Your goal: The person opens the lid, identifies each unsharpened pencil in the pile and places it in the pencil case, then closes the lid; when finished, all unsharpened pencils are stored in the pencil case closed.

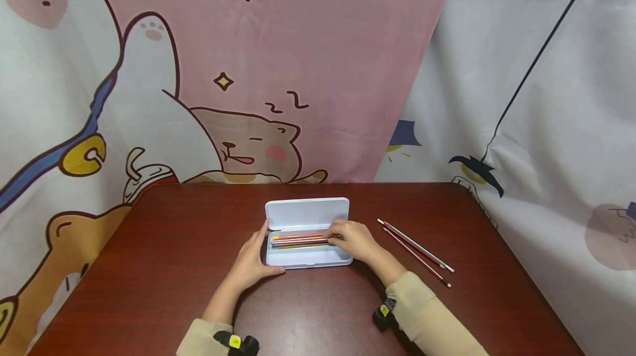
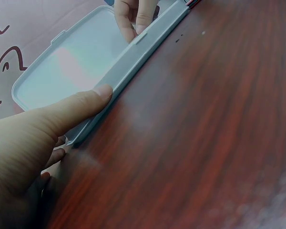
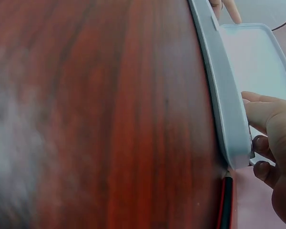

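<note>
A white pencil case [image 1: 298, 259] lies on the table, its lid [image 1: 308, 213] raised at the back. Several coloured pencils [image 1: 297, 242] lie lengthwise in its rear compartment. My left hand [image 1: 250, 267] holds the left end of the case. Its thumb [image 2: 81, 107] lies along the front wall and the fingers reach around the end. Inside the right half, my right hand [image 1: 354, 239] pinches at the pencils' right ends with curled fingers [image 3: 262, 112]. The hand covers those ends in the head view.
Several loose pencils [image 1: 416, 245] lie slanted on the brown table [image 1: 308, 312], right of the case. One dark pencil [image 3: 225, 200] shows beyond the case end in the right wrist view. A cartoon-print curtain [image 1: 338, 69] hangs behind the table.
</note>
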The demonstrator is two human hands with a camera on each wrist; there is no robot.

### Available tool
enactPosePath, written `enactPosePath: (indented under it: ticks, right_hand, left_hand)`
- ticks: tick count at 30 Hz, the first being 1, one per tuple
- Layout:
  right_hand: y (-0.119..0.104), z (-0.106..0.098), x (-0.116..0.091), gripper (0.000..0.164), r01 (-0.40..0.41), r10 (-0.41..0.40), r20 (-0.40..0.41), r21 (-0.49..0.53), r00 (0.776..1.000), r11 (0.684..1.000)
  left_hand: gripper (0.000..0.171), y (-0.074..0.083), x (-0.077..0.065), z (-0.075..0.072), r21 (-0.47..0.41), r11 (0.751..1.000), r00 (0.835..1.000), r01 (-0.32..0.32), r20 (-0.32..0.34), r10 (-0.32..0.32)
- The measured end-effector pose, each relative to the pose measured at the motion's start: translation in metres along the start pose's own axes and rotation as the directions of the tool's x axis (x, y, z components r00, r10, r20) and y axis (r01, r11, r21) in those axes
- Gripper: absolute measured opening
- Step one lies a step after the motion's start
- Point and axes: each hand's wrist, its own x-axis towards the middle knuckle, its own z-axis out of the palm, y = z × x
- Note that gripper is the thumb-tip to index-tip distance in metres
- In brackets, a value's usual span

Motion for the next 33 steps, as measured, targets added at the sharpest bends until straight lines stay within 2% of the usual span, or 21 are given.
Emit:
enactPosePath:
  ticks: [6, 14, 23, 33]
  right_hand:
    - [0.002, 0.004, -0.001, 0.012, -0.02, 0.019, 0.016, 0.002, 1.0, 1.0]
    - [0.002, 0.003, -0.004, 0.011, -0.03, 0.03, -0.004, 0.001, 1.0, 1.0]
    - [-0.006, -0.021, 0.0, 0.013, 0.001, 0.006, -0.134, 0.05, 0.991, 0.999]
    - [-0.014, -0.056, 0.016, 0.023, 0.106, -0.076, -0.274, 0.094, 0.959, 0.99]
  left_hand:
    - [0.128, 0.0, 0.0, 0.0, 0.0, 1.0, 1.0, -0.005, -0.005, 0.005]
    - [0.128, 0.001, 0.0, 0.001, -0.003, 1.0, 1.0, -0.001, -0.001, 0.001]
    - [0.128, 0.002, 0.0, 0.001, -0.007, 1.0, 1.0, 0.027, 0.017, -0.027]
    - [0.129, 0.0, 0.0, 0.001, -0.013, 1.0, 1.0, 0.02, 0.012, -0.02]
